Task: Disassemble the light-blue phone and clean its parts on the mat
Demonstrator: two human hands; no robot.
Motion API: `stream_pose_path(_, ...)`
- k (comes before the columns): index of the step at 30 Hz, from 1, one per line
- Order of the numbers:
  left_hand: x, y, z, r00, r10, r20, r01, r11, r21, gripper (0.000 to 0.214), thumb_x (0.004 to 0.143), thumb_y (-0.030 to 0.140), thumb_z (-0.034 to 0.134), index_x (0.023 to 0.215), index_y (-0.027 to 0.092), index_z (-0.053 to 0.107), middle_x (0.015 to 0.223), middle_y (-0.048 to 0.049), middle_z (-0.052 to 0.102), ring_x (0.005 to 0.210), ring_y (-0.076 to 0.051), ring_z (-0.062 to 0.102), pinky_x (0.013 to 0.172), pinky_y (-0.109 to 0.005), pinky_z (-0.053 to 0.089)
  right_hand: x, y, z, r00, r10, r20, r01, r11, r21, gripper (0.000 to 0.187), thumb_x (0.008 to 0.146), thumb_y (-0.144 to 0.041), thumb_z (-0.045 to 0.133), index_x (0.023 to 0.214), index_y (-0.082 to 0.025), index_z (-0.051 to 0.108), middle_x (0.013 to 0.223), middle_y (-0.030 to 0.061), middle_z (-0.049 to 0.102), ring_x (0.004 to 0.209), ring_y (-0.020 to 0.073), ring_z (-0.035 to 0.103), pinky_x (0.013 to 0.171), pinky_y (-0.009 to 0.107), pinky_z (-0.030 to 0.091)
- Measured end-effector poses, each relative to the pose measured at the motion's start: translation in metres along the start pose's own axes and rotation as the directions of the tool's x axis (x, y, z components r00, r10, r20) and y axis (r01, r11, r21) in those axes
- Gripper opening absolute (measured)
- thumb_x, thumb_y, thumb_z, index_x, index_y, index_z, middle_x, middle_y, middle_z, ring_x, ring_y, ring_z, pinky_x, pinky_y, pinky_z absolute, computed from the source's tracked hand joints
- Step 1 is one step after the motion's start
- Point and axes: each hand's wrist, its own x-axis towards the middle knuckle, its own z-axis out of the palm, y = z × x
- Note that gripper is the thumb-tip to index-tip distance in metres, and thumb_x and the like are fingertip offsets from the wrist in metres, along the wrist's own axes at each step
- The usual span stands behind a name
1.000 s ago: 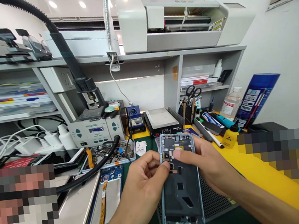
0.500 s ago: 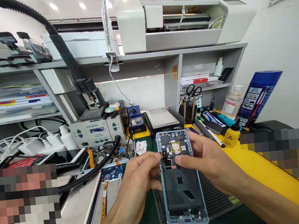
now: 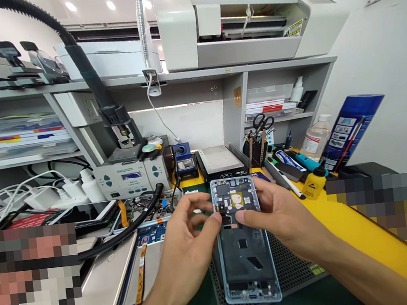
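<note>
An opened smartphone [image 3: 249, 259] with a pale blue frame is held upright, its dark inner side and small parts facing me. My right hand [image 3: 278, 212] grips its upper right edge, thumb lying across the inner face and fingers partly hidden behind. At the left edge, my left hand [image 3: 189, 241] has its thumb tip against the frame beside a small black part. Its curled fingers meet the same edge higher up; their tips are partly hidden. Beneath the phone lies a dark perforated mat [image 3: 295, 264].
A rework station [image 3: 129, 177] with a black hose stands at the back left. Opened devices [image 3: 150, 267] lie left of my arm. Tools, a yellow bottle [image 3: 315, 183] and a blue spray can [image 3: 354, 129] stand at the right. A shelf [image 3: 195, 74] spans the back.
My left thumb has come up onto the phone's left edge and the fingers of that hand have spread more. The phone has shifted slightly left in view; my right hand keeps its grip.
</note>
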Motion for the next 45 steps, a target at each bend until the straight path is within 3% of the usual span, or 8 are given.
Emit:
stream_pose_path(2, -0.002, 0.000, -0.001, 0.971, 0.237, -0.026, -0.223, 0.942, 0.251, 0.023, 0.093, 0.028, 0.061, 0.115, 0.026, 0.059, 0.111, -0.0042, 0.061, 0.094, -0.018, 0.063, 0.069, -0.026, 0.055, 0.000, -0.001, 0.000, 1.000, -0.004, 0.002, 0.004, 1.000, 0.003, 0.039, 0.086, -0.017, 0.074, 0.123, -0.022, 0.062, 0.111, 0.0041, 0.073, 0.093, 0.0195, 0.068, 0.080, 0.032, 0.056)
stream_pose_path(4, -0.003, -0.001, -0.003, 0.897, 0.440, 0.039, -0.406, 0.787, 0.465, 0.023, 0.092, 0.022, 0.059, 0.114, 0.025, 0.062, 0.119, -0.0065, 0.058, 0.102, -0.020, 0.062, 0.079, -0.030, 0.055, 0.001, -0.002, -0.001, 1.000, -0.010, 0.007, 0.010, 1.000, 0.016, 0.041, 0.086, -0.016, 0.073, 0.124, -0.022, 0.062, 0.112, 0.0039, 0.073, 0.093, 0.0188, 0.068, 0.082, 0.032, 0.056)
stream_pose_path(7, -0.002, -0.002, -0.004, 0.821, 0.560, 0.114, -0.508, 0.625, 0.592, 0.020, 0.091, 0.017, 0.059, 0.109, 0.023, 0.066, 0.126, -0.0084, 0.054, 0.109, -0.021, 0.060, 0.090, -0.035, 0.052, 0.002, -0.003, -0.002, 1.000, -0.011, 0.000, 0.011, 1.000, 0.019, 0.043, 0.085, -0.014, 0.072, 0.125, -0.023, 0.061, 0.114, 0.0034, 0.073, 0.096, 0.0192, 0.069, 0.085, 0.032, 0.056)
stream_pose_path(12, -0.002, 0.000, -0.008, 0.857, 0.486, 0.171, -0.486, 0.654, 0.579, 0.011, 0.095, 0.016, 0.053, 0.096, 0.024, 0.061, 0.128, -0.0079, 0.048, 0.120, -0.022, 0.054, 0.095, -0.037, 0.048, 0.005, -0.002, -0.004, 1.000, -0.027, -0.007, 0.027, 0.999, -0.018, 0.039, 0.085, -0.015, 0.072, 0.122, -0.022, 0.062, 0.112, 0.0039, 0.074, 0.097, 0.0199, 0.069, 0.085, 0.032, 0.054)
stream_pose_path(17, -0.005, 0.003, -0.013, 0.839, 0.481, 0.255, -0.535, 0.643, 0.548, 0.016, 0.096, 0.014, 0.050, 0.099, 0.026, 0.059, 0.136, -0.0069, 0.038, 0.130, -0.024, 0.043, 0.105, -0.041, 0.042, 0.006, -0.004, -0.005, 1.000, -0.023, -0.021, 0.023, 1.000, -0.016, 0.035, 0.084, -0.018, 0.073, 0.118, -0.020, 0.063, 0.104, 0.0050, 0.075, 0.089, 0.0206, 0.070, 0.078, 0.032, 0.056)
stream_pose_path(21, -0.004, 0.001, -0.015, 0.842, 0.483, 0.242, -0.525, 0.628, 0.574, 0.016, 0.097, 0.014, 0.050, 0.101, 0.028, 0.058, 0.128, -0.0055, 0.039, 0.124, -0.022, 0.044, 0.101, -0.039, 0.040, 0.004, -0.006, -0.004, 0.999, -0.020, 0.025, 0.020, 1.000, -0.009, 0.045, 0.082, -0.016, 0.073, 0.125, -0.021, 0.061, 0.111, 0.0055, 0.075, 0.097, 0.0226, 0.070, 0.084, 0.034, 0.056)
stream_pose_path(29, -0.001, -0.003, -0.011, 0.836, 0.502, 0.221, -0.530, 0.634, 0.564, 0.014, 0.098, 0.013, 0.051, 0.100, 0.026, 0.058, 0.118, -0.0042, 0.040, 0.114, -0.018, 0.048, 0.096, -0.032, 0.041, 0.003, -0.008, -0.002, 0.999, -0.015, 0.042, 0.016, 1.000, -0.026, 0.040, 0.086, -0.018, 0.073, 0.124, -0.021, 0.061, 0.114, 0.0041, 0.075, 0.100, 0.0206, 0.070, 0.086, 0.031, 0.055)
stream_pose_path(45, 0.002, -0.006, -0.007, 0.773, 0.608, 0.182, -0.584, 0.570, 0.577, 0.013, 0.094, 0.008, 0.054, 0.095, 0.020, 0.058, 0.109, -0.0035, 0.045, 0.107, -0.014, 0.050, 0.092, -0.025, 0.043, 0.001, -0.009, -0.002, 0.998, 0.011, 0.061, -0.011, 1.000, -0.001, 0.042, 0.087, -0.017, 0.072, 0.127, -0.020, 0.059, 0.111, 0.0054, 0.076, 0.093, 0.0210, 0.072, 0.079, 0.032, 0.060)
